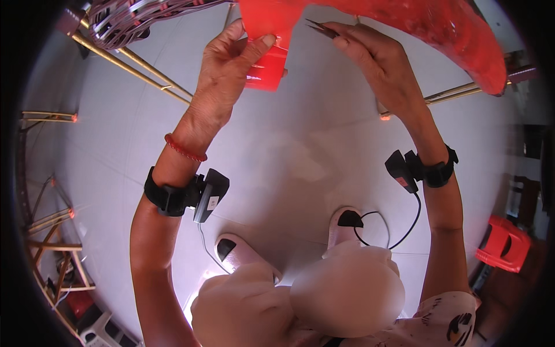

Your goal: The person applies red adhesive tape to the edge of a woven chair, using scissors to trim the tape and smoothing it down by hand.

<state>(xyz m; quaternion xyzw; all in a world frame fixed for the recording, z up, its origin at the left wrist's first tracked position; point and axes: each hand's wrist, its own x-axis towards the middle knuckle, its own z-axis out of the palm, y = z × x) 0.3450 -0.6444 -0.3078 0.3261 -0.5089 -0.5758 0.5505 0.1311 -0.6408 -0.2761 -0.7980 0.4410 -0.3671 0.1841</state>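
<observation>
My left hand (231, 61) is closed on a glossy red sheet (267, 72) that hangs at the top centre, with the thumb pressed on its front. The sheet's upper part runs out of view. My right hand (373, 61) grips a small dark tool with two thin pointed tips (325, 30), tweezers or thread snips; I cannot tell which. Its tips point left toward the red sheet, a short gap away from it. Above my right hand, a long red shiny piece (428, 29) arches to the upper right.
A bundle of dark glossy strands (127, 26) lies at the upper left, by gold-coloured metal legs (136, 69). More gold frames (52, 246) stand along the left. A red plastic stool (504, 246) is at the right. Cables trail from black wrist straps toward my feet on the pale floor.
</observation>
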